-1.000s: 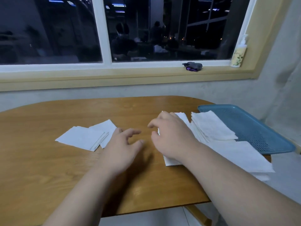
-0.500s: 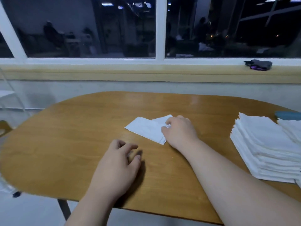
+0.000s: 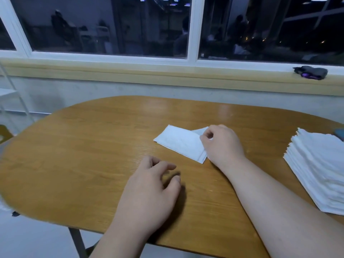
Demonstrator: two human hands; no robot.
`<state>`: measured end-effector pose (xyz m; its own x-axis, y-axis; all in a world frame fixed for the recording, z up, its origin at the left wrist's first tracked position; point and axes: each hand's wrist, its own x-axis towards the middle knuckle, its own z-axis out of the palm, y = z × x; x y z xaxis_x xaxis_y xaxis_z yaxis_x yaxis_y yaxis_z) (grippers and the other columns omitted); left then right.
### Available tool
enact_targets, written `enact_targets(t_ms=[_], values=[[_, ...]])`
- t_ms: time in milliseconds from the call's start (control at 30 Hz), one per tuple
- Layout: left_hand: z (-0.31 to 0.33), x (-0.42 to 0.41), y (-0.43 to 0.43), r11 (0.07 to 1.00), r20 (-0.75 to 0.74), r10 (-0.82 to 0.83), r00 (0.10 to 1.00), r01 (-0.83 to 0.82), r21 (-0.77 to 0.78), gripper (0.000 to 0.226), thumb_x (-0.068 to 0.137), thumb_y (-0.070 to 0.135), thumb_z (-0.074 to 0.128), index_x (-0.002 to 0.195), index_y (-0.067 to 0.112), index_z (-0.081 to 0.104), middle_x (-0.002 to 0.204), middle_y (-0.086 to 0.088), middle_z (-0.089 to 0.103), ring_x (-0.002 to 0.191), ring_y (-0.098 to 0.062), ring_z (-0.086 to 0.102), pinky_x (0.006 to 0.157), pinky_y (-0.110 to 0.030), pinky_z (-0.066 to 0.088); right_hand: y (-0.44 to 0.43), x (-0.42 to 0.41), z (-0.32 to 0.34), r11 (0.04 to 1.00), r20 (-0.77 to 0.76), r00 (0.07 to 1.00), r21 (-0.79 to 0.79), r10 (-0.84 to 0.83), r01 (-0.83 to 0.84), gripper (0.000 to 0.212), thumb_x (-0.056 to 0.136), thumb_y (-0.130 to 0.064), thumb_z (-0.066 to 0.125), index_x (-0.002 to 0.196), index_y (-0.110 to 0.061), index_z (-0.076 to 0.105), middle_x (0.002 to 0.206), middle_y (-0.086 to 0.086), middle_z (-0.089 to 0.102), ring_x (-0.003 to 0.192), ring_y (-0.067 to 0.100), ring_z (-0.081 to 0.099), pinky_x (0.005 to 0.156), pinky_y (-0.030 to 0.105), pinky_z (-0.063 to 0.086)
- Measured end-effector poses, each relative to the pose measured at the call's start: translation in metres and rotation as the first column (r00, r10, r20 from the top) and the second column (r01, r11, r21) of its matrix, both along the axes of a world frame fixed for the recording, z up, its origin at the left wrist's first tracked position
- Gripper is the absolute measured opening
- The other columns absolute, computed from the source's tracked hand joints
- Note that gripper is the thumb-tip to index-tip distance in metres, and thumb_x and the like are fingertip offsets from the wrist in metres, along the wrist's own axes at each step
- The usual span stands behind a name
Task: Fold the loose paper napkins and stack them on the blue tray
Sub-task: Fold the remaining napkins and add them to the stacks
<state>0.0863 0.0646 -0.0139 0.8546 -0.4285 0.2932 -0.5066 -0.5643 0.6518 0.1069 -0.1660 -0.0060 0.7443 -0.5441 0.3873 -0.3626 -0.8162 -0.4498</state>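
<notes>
The left hand (image 3: 149,190) is seen nearest, laid palm down on the wooden worktop (image 3: 83,155) close to its front edge. Its fingers are loosely curled and nothing is held in it. Further in and to the right, well apart from it, the right hand (image 3: 221,144) is set on the right end of the napkins (image 3: 180,142), with its fingers curled over that end and the paper pinched against the thumb. Two folded white napkins are made out there, lying flat near the middle of the worktop, one overlapping the other, whose corner shows just behind the fingers. At the right edge of the view a thick stack (image 3: 320,164) of white napkins is seen on the worktop, cut off by the frame. Just behind the stack a sliver of the blue tray (image 3: 340,134) is visible. Beyond the worktop a pale sill (image 3: 167,75) is run along the wall, and a small dark object (image 3: 310,72) is laid on it at the right. Behind it, dark window panes in white frames (image 3: 192,28) are seen.
</notes>
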Motion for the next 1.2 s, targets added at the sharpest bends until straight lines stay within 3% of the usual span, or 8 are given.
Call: enact_targets(t_ms=[267,400,567,633,700,800,967,1200], values=[[0.0,0.002,0.003,0.989,0.001,-0.004,1.0,0.004,-0.147,0.035,0.087,0.046,0.065,0.122,0.042,0.059,0.11,0.029,0.043,0.09,0.002,0.057,0.081,-0.023,0.048,0.026,-0.041,0.022,0.956,0.126,0.963,0.145,0.237,-0.254,0.009,0.096,-0.027,0.058,0.089,-0.029,0.062,0.08,-0.015,0.065,0.075,0.004,0.058,0.062,0.016,0.041],[0.003,0.004,0.012,0.976,0.096,0.028,0.995,-0.006,-0.216,0.058,0.083,0.039,0.067,0.138,0.042,0.046,0.131,0.024,0.037,0.128,0.002,0.033,0.102,-0.008,0.027,0.05,-0.082,0.034,0.892,0.098,0.9,0.128,0.424,-0.434,0.016,0.093,-0.025,0.063,0.084,-0.038,0.063,0.088,-0.019,0.067,0.08,0.003,0.061,0.07,0.015,0.043],[0.008,0.003,0.028,0.972,0.111,-0.121,0.986,0.14,-0.187,0.075,0.079,0.051,0.07,0.14,0.06,0.027,0.153,0.028,0.018,0.145,0.005,0.008,0.109,-0.025,0.027,0.067,-0.126,0.028,0.754,0.136,0.841,0.385,0.523,-0.531,0.023,0.089,-0.011,0.07,0.081,-0.032,0.07,0.079,-0.007,0.071,0.073,0.007,0.065,0.068,0.014,0.047],[0.01,-0.001,0.033,0.944,0.048,-0.213,0.976,0.218,-0.248,0.073,0.082,0.041,0.075,0.137,0.064,0.032,0.144,0.034,0.033,0.133,0.013,0.029,0.097,-0.011,0.035,0.066,-0.133,0.027,0.683,0.229,0.837,0.491,0.498,-0.541,0.027,0.087,-0.004,0.071,0.081,-0.03,0.071,0.076,-0.004,0.07,0.071,0.008,0.063,0.067,0.015,0.047],[0.011,-0.004,0.035,0.923,-0.011,-0.252,0.968,0.237,-0.304,0.062,0.085,0.033,0.075,0.129,0.063,0.044,0.118,0.029,0.058,0.091,0.007,0.056,0.075,-0.006,0.041,0.063,-0.134,0.026,0.64,0.315,0.839,0.544,0.445,-0.543,0.026,0.086,0.002,0.07,0.079,-0.023,0.072,0.07,-0.004,0.067,0.066,0.006,0.059,0.065,0.016,0.046],[0.017,-0.006,0.038,0.918,-0.103,-0.21,0.972,0.16,-0.364,0.044,0.084,0.035,0.073,0.115,0.062,0.057,0.086,0.017,0.061,0.063,-0.009,0.05,0.062,-0.016,0.041,0.057,-0.128,0.023,0.571,0.376,0.863,0.646,0.338,-0.506,0.017,0.088,0.005,0.066,0.081,-0.01,0.069,0.064,0.004,0.06,0.057,0.016,0.052,0.054,0.02,0.045],[0.017,-0.005,0.038,0.989,-0.182,-0.062,0.981,0.035,-0.147,0.049,0.086,0.034,0.069,0.122,0.061,0.051,0.079,0.006,0.06,0.069,-0.004,0.057,0.06,-0.015,0.044,0.055,-0.12,0.011,0.763,0.154,0.943,0.556,0.295,-0.33,0.015,0.091,-0.009,0.065,0.084,-0.022,0.068,0.061,0.004,0.057,0.055,0.011,0.046,0.054,0.018,0.038],[0.004,0.003,0.034,0.988,0.121,-0.043,0.992,0.025,0.151,0.04,0.085,0.038,0.068,0.123,0.045,0.062,0.098,0.019,0.042,0.1,-0.009,0.04,0.092,-0.032,0.039,0.052,-0.096,0.009,0.98,-0.071,0.984,0.127,0.165,-0.155,0.01,0.088,-0.026,0.061,0.083,-0.035,0.064,0.089,-0.019,0.056,0.083,0.001,0.054,0.072,0.025,0.045]])
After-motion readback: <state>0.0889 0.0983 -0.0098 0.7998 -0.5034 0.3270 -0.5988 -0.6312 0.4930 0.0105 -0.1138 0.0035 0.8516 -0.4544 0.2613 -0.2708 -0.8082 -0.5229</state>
